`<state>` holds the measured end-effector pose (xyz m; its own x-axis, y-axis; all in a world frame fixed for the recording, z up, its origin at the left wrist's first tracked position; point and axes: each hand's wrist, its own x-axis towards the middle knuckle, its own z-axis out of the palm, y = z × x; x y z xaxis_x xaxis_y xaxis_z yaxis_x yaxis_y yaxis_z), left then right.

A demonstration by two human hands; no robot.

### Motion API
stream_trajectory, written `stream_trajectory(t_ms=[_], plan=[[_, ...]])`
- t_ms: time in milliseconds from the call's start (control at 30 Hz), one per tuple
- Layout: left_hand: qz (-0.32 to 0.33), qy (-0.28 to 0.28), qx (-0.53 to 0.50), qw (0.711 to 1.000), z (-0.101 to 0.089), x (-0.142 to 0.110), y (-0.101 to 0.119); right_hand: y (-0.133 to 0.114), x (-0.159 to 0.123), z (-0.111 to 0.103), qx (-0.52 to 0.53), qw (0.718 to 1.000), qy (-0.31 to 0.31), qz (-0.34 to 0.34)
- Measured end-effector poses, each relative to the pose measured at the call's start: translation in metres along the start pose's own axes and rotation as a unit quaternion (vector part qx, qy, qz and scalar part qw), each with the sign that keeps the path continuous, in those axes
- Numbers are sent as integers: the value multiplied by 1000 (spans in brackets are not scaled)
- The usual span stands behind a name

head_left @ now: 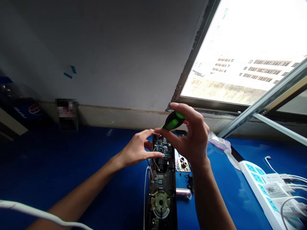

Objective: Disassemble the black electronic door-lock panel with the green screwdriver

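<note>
A long black device housing (174,179) lies open, with its inside facing up. Inside it are a blue circuit board (161,149) and, nearer to me, a round speaker (161,202). My right hand (192,137) is closed around the black and green handle of a screwdriver (174,120), tilted over the far end of the housing. The screwdriver's tip is hidden behind the fingers. My left hand (137,147) grips the board's left side, its thumb lying on the board and its forefinger at the far end, close to my right thumb.
Right of the housing lie a small board with a round part (183,164), loose screws (186,175) and a pink wrapped cylinder (183,193). A power strip (257,185) with plugged-in chargers stands at the right. A white cable (43,212) crosses the lower left. A Pepsi bottle (26,110) is far left.
</note>
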<state>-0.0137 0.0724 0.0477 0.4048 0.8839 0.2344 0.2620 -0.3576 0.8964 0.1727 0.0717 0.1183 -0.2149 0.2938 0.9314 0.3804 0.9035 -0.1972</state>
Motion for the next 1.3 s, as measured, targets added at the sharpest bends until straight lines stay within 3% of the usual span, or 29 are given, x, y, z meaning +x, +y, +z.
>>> stream_trajectory(t_ms=[200,400,600,767,967,1133,1300], plan=[[-1,-8,-10,1000,-1,-1,3,-3,3,0,116,990,-46,70],[4,1,-10,1000,0,0,1,-3,4,-1,96,994,33,49],[-2,-10,-21,1000,0,0,1,-7,6,-5,171,983,-20,57],[5,-6,-22,1000,0,-1,1,-6,6,-8,114,992,33,43],[2,-3,-6,1000,0,0,0,-14,7,-6,163,985,-16,61],[11,0,-16,1000,0,0,0,-12,6,-8,121,991,43,38],[-1,-6,-18,1000,0,0,2,-14,7,-10,153,986,-34,61]])
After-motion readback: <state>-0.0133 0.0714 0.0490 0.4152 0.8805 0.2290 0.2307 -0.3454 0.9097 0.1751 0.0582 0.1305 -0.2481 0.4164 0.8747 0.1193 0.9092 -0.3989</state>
